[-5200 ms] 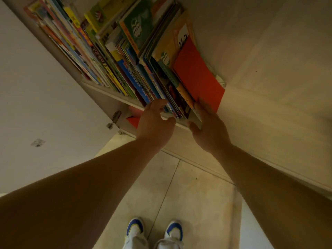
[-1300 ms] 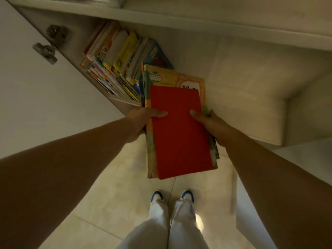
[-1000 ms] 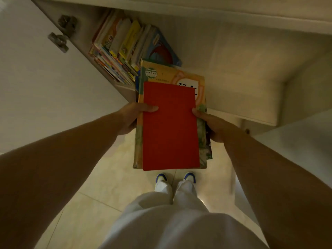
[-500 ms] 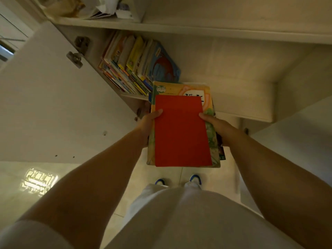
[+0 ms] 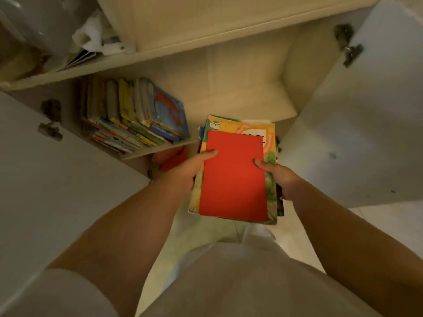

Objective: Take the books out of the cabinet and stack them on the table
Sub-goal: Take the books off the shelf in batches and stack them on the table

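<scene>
White left cabinet door [image 5: 57,179] stands open at 9 o'clock, its dark metal hinge [image 5: 50,120] at 10. Just right of it, the row of thin colourful upright books [image 5: 135,115] sits on the pale wooden lower shelf [image 5: 160,148], leaning, the blue-covered one outermost. A red object [image 5: 170,160] shows below that shelf lip; can't tell what it is. Left hand [image 5: 185,172] grips the left edge of the carried pile of books [image 5: 238,175], thumb on top of the flat plain red-covered book [image 5: 233,177], fingers hidden underneath. That red one lies on a larger orange-green illustrated book [image 5: 269,156] with more under it; pile is at centre frame, out of the cabinet, over the pale tiled floor [image 5: 201,232]. Right hand [image 5: 278,177] clamps the right edge the same way, thumb over the top. White right cabinet door [image 5: 366,133] is open at 3 o'clock, close beside the pile's right edge. Risks, my read: the red cover is smaller and looks smooth, held only by thumb pressure, so any tilt could slide it off; uneven lower books may fan out at 5 o'clock. Swinging right would likely clip the door edge. Open room is toward 6 o'clock, between the doors; back straight out first. Table not in view.
</scene>
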